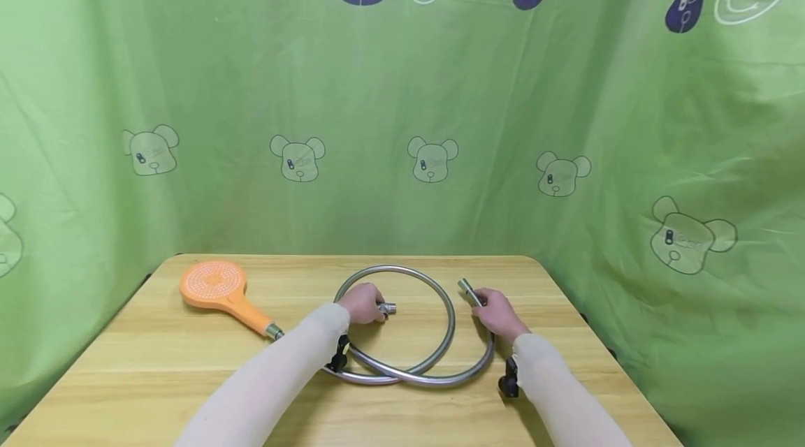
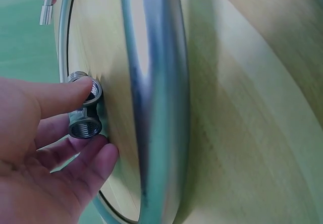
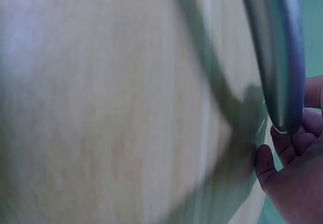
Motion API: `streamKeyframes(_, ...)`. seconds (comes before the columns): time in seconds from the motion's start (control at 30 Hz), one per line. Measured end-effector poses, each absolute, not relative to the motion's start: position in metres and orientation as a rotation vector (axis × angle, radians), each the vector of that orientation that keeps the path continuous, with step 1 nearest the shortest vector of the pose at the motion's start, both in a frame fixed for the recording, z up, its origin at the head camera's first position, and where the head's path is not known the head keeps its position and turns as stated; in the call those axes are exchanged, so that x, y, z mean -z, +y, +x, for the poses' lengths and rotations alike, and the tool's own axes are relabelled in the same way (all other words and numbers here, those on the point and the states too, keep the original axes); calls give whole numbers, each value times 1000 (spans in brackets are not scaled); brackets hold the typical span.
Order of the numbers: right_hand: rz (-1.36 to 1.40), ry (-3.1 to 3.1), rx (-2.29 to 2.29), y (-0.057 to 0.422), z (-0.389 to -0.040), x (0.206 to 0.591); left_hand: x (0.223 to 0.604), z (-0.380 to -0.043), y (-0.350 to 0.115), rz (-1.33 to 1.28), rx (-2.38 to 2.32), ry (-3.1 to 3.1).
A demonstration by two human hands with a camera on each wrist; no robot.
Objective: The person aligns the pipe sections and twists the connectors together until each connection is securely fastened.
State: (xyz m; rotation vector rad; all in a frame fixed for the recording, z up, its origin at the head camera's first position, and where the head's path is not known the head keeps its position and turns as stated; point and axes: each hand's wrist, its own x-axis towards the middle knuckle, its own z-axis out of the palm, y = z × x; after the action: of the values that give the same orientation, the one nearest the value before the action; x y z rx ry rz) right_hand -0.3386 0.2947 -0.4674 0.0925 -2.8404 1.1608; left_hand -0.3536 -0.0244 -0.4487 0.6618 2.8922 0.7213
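A left sleeve (image 1: 264, 380) covers the stretch of hose (image 1: 452, 318) beyond the orange shower head (image 1: 214, 283). Thumb and fingers of the left hand (image 1: 363, 303) hide parts of a metal fitting (image 2: 85, 128); nearby hose blurs in the left wrist view. The right hand (image 3: 298, 168) runs off the right wrist view's edge, the hose's tip out of sight. Lettering on the curtain's (image 1: 377, 216) pale bears (image 1: 298, 159) is too small to read.
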Motion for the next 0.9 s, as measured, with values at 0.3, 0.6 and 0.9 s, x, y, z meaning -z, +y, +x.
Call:
streamKeyframes(0.3, 49, -2810, -1223, 295, -342, 463, 448, -355, -23, 674, -728, 2885)
streamKeyframes(0.6, -43, -2807, -1209, 295, -342, 458, 447, -354, -25, 706, -769, 2885)
streamKeyframes(0.9, -111, -2823, -1176, 295, -345, 456, 445, -354, -25, 704, -812, 2868)
